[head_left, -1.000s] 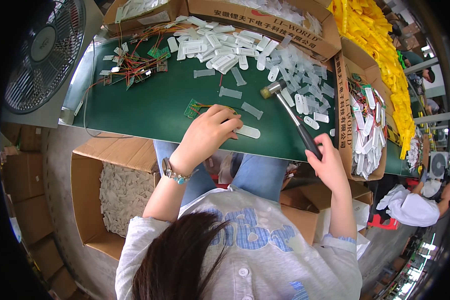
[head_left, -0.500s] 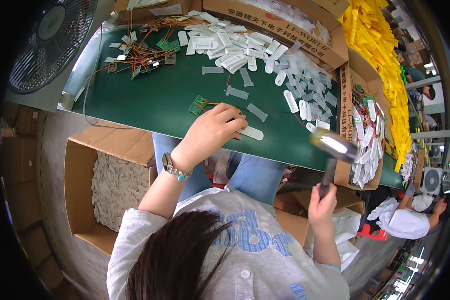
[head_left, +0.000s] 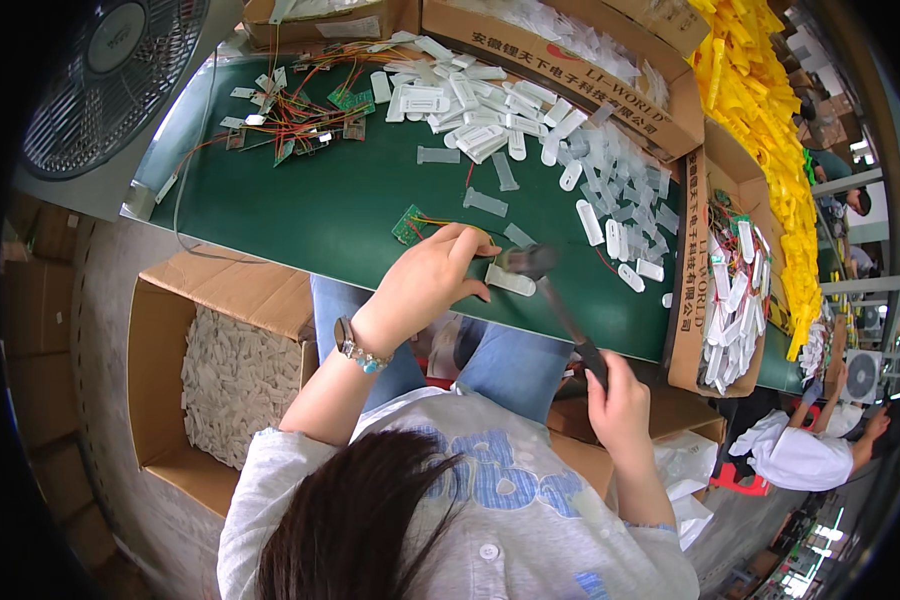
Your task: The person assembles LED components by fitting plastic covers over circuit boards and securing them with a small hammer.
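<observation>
My right hand [head_left: 620, 402] is wrapped round the dark handle of a hammer [head_left: 576, 332]. The hammer's head is over the far edge of a long white plastic case [head_left: 513, 281]; whether they touch, I cannot tell. My left hand [head_left: 432, 268] holds that case by its left end against the green tabletop [head_left: 320, 215], thumb on the near side. Part of the case is hidden under the fingers. A small green circuit board [head_left: 408, 225] lies just beyond my left hand, with yellow and red wires running toward the case.
White plastic cases [head_left: 480, 115] are heaped at the back, beside clear plastic strips [head_left: 620, 185]. Wired boards [head_left: 295, 115] lie back left. Cardboard boxes line the back and right; the right box [head_left: 692, 300] holds wired cases. A fan [head_left: 115, 50] stands at left.
The hammer has swung left and down from the right side to the white case. My left hand stays at the case, its fingers slightly shifted. The view has moved a little.
</observation>
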Available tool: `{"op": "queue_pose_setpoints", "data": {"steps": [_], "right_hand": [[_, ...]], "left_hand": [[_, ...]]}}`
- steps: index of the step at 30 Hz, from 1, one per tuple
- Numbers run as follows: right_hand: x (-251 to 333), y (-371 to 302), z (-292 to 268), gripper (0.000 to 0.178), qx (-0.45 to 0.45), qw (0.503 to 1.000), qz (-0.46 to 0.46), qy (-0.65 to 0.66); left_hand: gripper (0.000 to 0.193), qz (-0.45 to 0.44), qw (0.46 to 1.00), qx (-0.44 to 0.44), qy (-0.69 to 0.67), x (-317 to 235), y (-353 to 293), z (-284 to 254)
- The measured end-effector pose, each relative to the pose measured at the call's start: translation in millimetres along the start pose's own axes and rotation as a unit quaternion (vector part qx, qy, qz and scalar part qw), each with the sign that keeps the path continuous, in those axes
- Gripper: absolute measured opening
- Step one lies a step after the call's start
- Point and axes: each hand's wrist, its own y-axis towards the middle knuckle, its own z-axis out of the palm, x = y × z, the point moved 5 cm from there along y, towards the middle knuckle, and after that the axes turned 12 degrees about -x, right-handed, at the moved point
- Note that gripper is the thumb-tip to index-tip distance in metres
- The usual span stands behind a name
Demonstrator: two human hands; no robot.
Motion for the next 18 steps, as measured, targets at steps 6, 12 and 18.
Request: {"op": "queue_pose_setpoints", "data": {"steps": [6,12,18], "right_hand": [[-14,44,-9,0.026,-0.113,0.992,0.014,0.054],[12,85,21,0.043,-0.113,0.979,-0.13,-0.106],[54,87,84,0.029,-0.107,0.959,-0.261,0.015]], "left_hand": [[0.052,-0.004,1.0,0.016,-0.002,0,4,6],[0.047,0.028,0.999,-0.016,0.019,-2,-1,2],[0.028,0.057,0.972,-0.227,0.027,0,-13,-22]]}}
